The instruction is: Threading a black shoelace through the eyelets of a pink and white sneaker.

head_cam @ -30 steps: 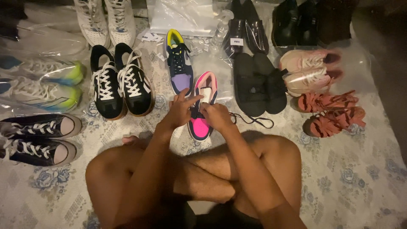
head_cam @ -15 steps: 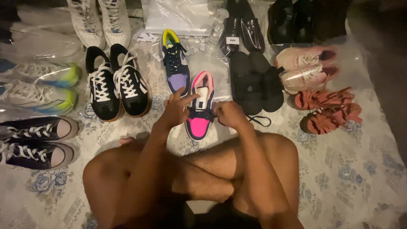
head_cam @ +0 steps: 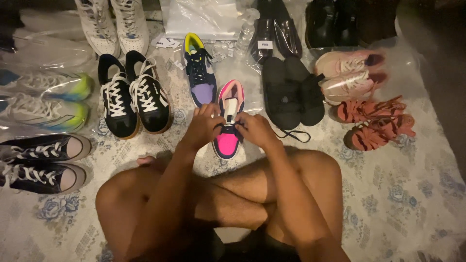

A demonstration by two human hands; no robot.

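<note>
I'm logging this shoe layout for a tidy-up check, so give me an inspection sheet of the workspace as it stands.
Surface: floral patterned sheet on the floor, person sitting cross-legged on it.
Job's things: pink sneaker, toe toward the person; its purple and yellow mate lies beside it.
Clutter: black sneakers with white laces, black sandals, red strappy sandals, pale pink sneakers, bagged sneakers, a plastic bag.
Grippers: left hand and right hand both at the pink sneaker's laces.
Cables: a loose black lace.
Surroundings: dark, nothing seen.
</note>
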